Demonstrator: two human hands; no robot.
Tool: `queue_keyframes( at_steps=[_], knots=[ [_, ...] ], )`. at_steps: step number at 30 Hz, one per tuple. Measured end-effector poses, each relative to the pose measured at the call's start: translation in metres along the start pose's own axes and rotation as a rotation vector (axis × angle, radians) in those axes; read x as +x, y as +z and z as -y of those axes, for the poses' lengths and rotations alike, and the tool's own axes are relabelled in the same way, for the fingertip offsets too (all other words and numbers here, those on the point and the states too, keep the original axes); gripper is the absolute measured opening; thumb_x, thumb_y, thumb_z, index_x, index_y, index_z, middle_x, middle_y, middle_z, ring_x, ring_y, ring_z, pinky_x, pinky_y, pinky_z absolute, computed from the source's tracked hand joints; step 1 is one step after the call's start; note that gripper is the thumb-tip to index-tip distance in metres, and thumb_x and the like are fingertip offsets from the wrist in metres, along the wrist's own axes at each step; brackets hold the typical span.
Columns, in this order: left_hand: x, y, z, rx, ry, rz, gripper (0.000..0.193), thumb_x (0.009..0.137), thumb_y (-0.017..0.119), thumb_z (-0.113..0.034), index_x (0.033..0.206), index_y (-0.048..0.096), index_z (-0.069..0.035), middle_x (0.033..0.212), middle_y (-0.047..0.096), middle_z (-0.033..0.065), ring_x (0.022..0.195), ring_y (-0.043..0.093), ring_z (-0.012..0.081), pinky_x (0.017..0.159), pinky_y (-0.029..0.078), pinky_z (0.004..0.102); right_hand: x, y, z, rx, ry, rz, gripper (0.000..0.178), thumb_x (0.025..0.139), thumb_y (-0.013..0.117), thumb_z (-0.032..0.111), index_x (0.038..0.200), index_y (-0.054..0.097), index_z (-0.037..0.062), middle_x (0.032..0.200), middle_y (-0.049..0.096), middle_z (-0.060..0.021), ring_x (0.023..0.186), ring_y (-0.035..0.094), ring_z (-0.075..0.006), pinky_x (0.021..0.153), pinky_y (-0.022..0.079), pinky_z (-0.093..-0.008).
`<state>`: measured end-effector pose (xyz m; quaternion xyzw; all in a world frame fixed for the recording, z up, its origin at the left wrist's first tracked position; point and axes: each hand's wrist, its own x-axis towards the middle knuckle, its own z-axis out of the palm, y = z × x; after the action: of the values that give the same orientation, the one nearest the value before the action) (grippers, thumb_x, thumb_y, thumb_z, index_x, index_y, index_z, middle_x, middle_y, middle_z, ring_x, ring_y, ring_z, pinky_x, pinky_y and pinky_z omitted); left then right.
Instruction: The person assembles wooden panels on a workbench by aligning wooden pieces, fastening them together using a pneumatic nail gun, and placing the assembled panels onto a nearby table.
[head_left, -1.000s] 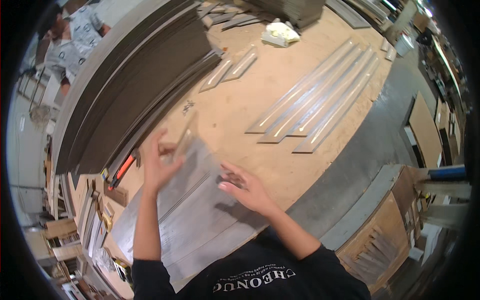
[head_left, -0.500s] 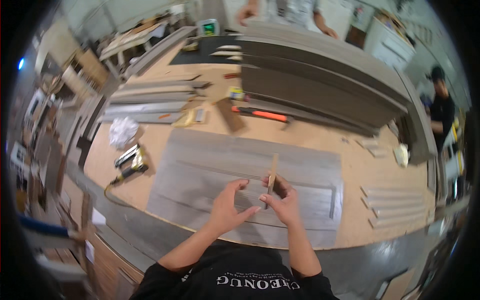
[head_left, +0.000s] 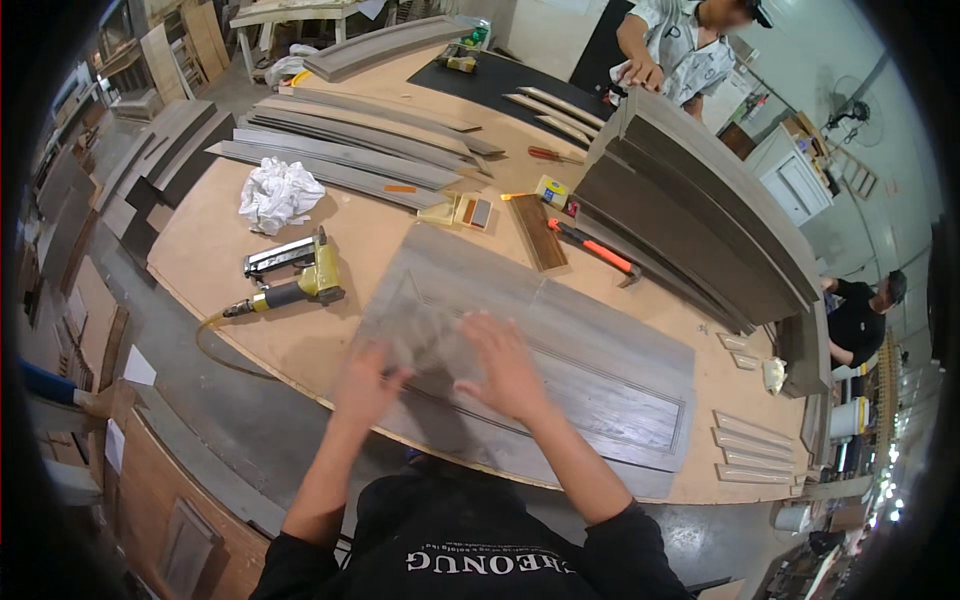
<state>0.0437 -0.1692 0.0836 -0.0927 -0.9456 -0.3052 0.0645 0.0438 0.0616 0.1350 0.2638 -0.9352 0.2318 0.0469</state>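
From here I see the right hand [head_left: 503, 370] open, fingers spread over the grey panel [head_left: 575, 355]; I can't tell the blurred left hand [head_left: 368, 392]'s grip. The panel lies flat beneath both, probably for steadiness. Left of it, the nail gun [head_left: 322, 274] seems parked within reach; beyond it, the hammer [head_left: 600, 250].

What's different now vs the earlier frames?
The left hand and right hand shifted left along the grey panel, now over its left part. The right hand held a thin strip in the previous frame; motion blur hides whether either hand holds it now. Camera view turned too. Unmoved: nail gun, claw hammer, crumpled white cloth.
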Motion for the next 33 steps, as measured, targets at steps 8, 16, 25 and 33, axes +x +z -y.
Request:
queue_keyframes(
  at_steps=[8,16,25,33],
  knots=[
    [0.03,0.03,0.054,-0.089,-0.163,-0.188,0.052,0.062,0.081,-0.032,0.101,0.063,-0.002,0.083,0.064,0.0133,0.081,0.06,0.0338,0.07,0.048,0.0422,-0.038,0.049,-0.13,-0.066,0.513,-0.199,0.056,0.072,0.074,0.036,0.12,0.056,0.0125,0.116,0.055,-0.0086,0.111,0.049,-0.0289,0.094,0.038,-0.0424],
    [0.036,0.039,0.038,-0.107,-0.29,-0.041,0.052,0.064,0.08,-0.035,0.101,0.062,-0.004,0.096,0.059,0.0155,0.094,0.054,0.036,0.082,0.042,0.045,-0.036,0.052,-0.124,-0.088,0.494,-0.311,0.043,0.072,0.072,0.038,0.107,0.065,0.0155,0.101,0.057,-0.0065,0.101,0.052,-0.0276,0.087,0.039,-0.0409],
    [0.004,0.036,0.028,0.05,-0.284,-0.137,0.046,0.067,0.077,-0.031,0.102,0.063,-0.004,0.093,0.058,0.0147,0.09,0.054,0.0352,0.081,0.041,0.0448,-0.041,0.056,-0.11,-0.13,0.484,-0.313,0.042,0.071,0.073,0.037,0.106,0.065,0.016,0.098,0.056,-0.0053,0.096,0.052,-0.0267,0.086,0.04,-0.0401],
    [-0.036,0.054,0.041,-0.201,-0.338,-0.085,0.045,0.07,0.077,-0.024,0.103,0.058,0.0,0.094,0.058,0.0142,0.086,0.056,0.0314,0.076,0.046,0.0384,-0.066,0.057,-0.11,-0.147,0.43,-0.266,0.047,0.075,0.068,0.039,0.109,0.061,0.0068,0.11,0.058,-0.0146,0.104,0.053,-0.0328,0.088,0.041,-0.0457]
  ],
)
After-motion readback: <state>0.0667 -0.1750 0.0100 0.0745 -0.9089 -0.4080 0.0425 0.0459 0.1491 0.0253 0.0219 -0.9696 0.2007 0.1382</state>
